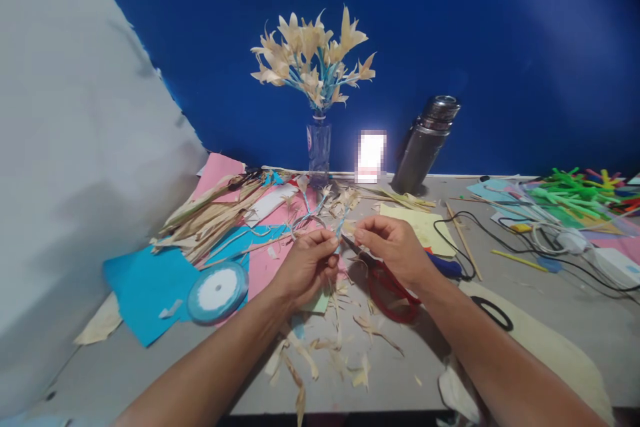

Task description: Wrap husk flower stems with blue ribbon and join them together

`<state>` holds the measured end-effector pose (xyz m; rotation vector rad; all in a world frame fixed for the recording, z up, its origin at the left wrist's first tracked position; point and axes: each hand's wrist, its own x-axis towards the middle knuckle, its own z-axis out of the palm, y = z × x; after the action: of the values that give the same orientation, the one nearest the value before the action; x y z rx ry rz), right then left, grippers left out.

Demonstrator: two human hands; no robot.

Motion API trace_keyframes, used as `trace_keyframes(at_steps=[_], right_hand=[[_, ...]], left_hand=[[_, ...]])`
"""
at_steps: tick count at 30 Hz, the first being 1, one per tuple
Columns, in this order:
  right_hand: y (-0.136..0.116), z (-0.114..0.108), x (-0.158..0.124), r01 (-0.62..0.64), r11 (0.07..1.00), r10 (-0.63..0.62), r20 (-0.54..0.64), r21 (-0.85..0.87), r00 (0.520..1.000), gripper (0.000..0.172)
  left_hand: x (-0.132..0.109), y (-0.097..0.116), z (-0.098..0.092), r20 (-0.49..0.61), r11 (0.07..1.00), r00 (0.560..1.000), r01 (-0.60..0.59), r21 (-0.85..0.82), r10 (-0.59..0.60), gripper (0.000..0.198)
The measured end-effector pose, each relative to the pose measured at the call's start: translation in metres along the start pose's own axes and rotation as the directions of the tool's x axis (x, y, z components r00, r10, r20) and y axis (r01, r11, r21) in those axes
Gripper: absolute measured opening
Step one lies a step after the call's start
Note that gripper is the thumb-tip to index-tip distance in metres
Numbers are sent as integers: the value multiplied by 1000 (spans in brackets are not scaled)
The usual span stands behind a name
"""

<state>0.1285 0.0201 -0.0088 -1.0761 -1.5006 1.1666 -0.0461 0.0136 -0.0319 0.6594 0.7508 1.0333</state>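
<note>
Two bare hands meet over the grey table (350,400) in the head view. The left hand (311,260) pinches a thin blue-wrapped stem (342,221) between thumb and fingers; the stem rises from its fingertips, in the gap between the hands. The right hand (393,247) has its thumb and fingers drawn together just beside the stem, on its right; whether they grip anything I cannot tell. Red-handled scissors (372,268) lie beneath the right hand, and dry husk scraps (360,373) are scattered nearer the table's front edge.
</note>
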Motion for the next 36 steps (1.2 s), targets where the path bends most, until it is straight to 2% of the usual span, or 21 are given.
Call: trace_keyframes(at_steps=[3, 8, 13, 24, 30, 36], right_hand=[[1, 0, 0, 2, 1000, -2, -25, -2, 1000, 25], [5, 7, -2, 34, 989, -46, -78, -147, 996, 21], [9, 10, -2, 39, 973, -75, -150, -227, 986, 17], [9, 14, -4, 101, 918, -154, -108, -384, 982, 14], [15, 14, -7, 204, 772, -293, -51, -602, 955, 12], [20, 12, -10, 386, 502, -434, 161, -774, 887, 15]], left_hand=[[0, -1, 0, -40, 994, 998, -43, 96, 47, 31], [-1, -1, 2, -99, 972, 990, -74, 222, 98, 28], [-2, 0, 3, -159, 911, 962, -146, 385, 222, 23], [-6, 4, 7, -209, 839, 938, -132, 527, 278, 16], [-8, 6, 9, -233, 860, 942, -98, 500, 243, 17], [-7, 4, 7, -237, 887, 949, -80, 455, 207, 15]])
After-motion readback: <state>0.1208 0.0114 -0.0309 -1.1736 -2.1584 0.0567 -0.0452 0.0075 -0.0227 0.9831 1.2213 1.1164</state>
